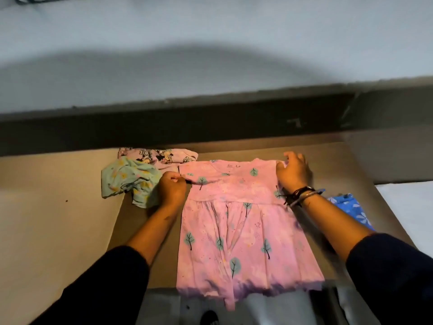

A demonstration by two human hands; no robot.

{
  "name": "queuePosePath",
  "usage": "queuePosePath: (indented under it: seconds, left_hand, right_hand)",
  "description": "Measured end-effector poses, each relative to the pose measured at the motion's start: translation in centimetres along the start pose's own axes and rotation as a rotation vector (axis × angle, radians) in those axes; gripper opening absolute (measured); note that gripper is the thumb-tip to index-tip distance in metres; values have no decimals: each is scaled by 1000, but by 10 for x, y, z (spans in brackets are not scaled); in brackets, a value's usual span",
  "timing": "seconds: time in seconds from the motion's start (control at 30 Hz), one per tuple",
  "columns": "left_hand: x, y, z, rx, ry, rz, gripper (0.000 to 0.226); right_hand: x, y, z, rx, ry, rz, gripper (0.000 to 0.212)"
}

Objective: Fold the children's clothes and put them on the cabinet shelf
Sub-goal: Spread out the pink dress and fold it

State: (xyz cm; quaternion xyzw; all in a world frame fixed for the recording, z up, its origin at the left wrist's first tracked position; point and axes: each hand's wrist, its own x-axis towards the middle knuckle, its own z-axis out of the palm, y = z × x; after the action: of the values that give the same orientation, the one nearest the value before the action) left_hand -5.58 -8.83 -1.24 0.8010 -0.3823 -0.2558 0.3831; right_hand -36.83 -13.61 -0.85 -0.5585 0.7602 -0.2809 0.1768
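A pink child's dress (236,221) with green tree prints lies flat on the brown table (58,207), neck end away from me. My left hand (172,191) pinches the left sleeve, which is folded in across the chest. My right hand (294,172) grips the right sleeve at the shoulder; dark bracelets circle that wrist. The dress hem hangs over the table's near edge.
A crumpled mint-green garment (126,181) lies left of the dress, with a pink cartoon-print garment (161,156) behind it. A blue floral garment (353,209) lies by my right forearm. A dark ledge (210,118) and pale wall stand behind the table.
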Motion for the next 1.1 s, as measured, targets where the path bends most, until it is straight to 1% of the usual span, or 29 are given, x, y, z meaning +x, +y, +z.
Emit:
queuePosePath:
  seconds: [0.03, 0.07, 0.13, 0.2, 0.27, 0.33, 0.43, 0.5, 0.57, 0.6, 0.67, 0.7, 0.73, 0.77, 0.87, 0.93, 1.0, 1.1]
  left_hand:
    - [-22, -14, -2, 79, -33, 22, 8]
    - [-43, -30, -5, 154, -68, 39, 15]
    - [-80, -60, -12, 237, -114, 54, 31]
    - [-110, -79, -19, 296, -130, 94, 40]
    - [-132, -90, -24, 368, -92, 165, 39]
    - [-151, -99, -30, 417, -20, 256, 38]
    - [-176, -127, -39, 393, 62, 482, 24]
    - [-191, -148, -47, 351, 32, 626, 27]
    - [-203, -165, -58, 401, -65, 695, 41]
    - [-207, -170, -62, 488, -113, 722, 53]
    - [-213, -175, -66, 713, -180, 732, 78]
    - [-217, -173, -65, 788, -195, 713, 84]
    - [-220, -170, -64, 817, -191, 692, 84]
    - [-221, -167, -63, 806, -165, 681, 77]
    - [-227, -154, -64, 704, -68, 666, 36]
    - [-228, -148, -67, 600, -18, 657, 17]
    - [-233, -145, -70, 477, 12, 594, 14]
    - [-240, -149, -76, 414, 42, 521, 15]
  right_hand:
    - [-20, 3, 1, 15, 19, -56, 24]
    - [-40, 8, 1, 43, 7, -94, 18]
    - [-81, 19, -1, 53, -97, -132, 8]
    - [-115, 32, -5, -8, -146, -185, 11]
    - [-141, 46, -12, -51, -109, -213, 17]
    - [-166, 62, -21, -52, -46, -204, 22]
    - [-209, 96, -32, 26, -13, -145, 26]
    - [-237, 118, -34, 86, 15, -101, 26]
    - [-253, 130, -32, 99, 66, -85, 22]
    - [-256, 131, -28, 126, 88, -61, 21]
    - [-259, 127, -22, 239, 107, 13, 28]
    - [-260, 126, -20, 290, 104, 54, 34]
    - [-262, 126, -20, 327, 100, 87, 38]
    - [-262, 127, -18, 351, 101, 115, 42]
    - [-266, 140, -20, 467, 67, 246, 50]
    - [-263, 143, -22, 635, -40, 339, 50]
    - [-259, 142, -28, 739, -168, 406, 41]
    - [-257, 149, -33, 733, -221, 452, 35]
